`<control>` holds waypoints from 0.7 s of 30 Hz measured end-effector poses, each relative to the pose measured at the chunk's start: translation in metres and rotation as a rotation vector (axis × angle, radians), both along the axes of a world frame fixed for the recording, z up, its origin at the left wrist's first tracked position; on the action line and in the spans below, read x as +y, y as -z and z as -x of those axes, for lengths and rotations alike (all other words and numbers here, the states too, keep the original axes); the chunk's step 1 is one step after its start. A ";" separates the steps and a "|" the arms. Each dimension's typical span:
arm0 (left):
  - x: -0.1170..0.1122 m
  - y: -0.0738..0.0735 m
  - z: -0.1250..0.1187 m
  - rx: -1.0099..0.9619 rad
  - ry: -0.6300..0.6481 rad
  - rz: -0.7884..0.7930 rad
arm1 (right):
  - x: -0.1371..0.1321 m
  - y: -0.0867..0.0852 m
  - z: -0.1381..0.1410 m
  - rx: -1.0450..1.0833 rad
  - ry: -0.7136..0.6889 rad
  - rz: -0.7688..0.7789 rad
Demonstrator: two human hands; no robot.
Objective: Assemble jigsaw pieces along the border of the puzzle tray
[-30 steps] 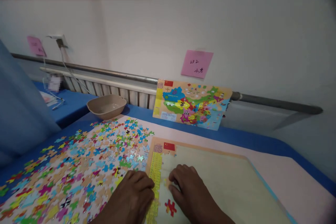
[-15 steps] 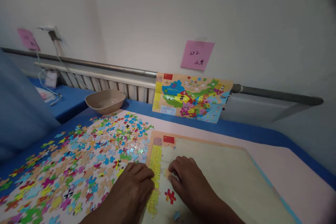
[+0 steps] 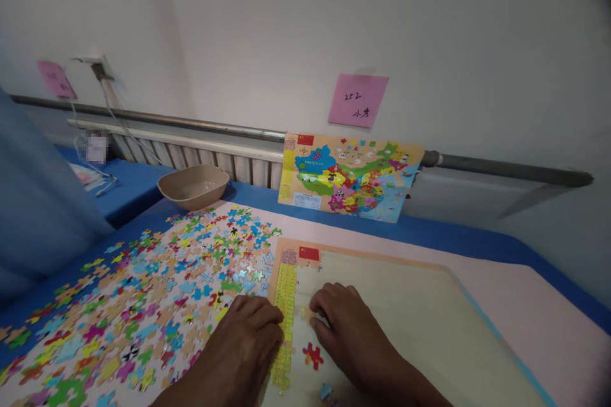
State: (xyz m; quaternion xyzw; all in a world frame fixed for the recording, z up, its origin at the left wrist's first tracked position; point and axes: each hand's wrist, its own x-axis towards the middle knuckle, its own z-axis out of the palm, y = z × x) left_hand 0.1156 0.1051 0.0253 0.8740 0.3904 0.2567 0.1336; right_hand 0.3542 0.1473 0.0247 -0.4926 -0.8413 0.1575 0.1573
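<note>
A jigsaw board (image 3: 410, 318) lies in front of me, with a finished yellow strip (image 3: 285, 292) down its left side and a red flag section (image 3: 309, 254) at the top. My left hand (image 3: 252, 331) rests at the board's left edge, fingers bent and pressed together on the strip; anything beneath them is hidden. Over the bare board, my right hand (image 3: 341, 327) has its thumb and forefinger around the edge of a small tan-yellow puzzle piece (image 3: 305, 314). Below it lie a red puzzle piece (image 3: 313, 355) and a blue puzzle piece (image 3: 326, 392).
Many loose puzzle pieces (image 3: 181, 286) spread across the left of the table. Behind them stands a beige basin (image 3: 193, 187). A printed map picture (image 3: 351, 178) leans against the wall rail (image 3: 506, 168). At far left hangs a blue curtain (image 3: 42, 203).
The view has shifted slightly. Both hands keep nearly the same place and pose on the board, and the loose pieces lie as before.
</note>
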 end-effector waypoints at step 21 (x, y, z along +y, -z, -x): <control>0.001 0.001 -0.002 -0.036 0.012 0.011 | 0.001 0.007 -0.002 0.072 -0.020 -0.043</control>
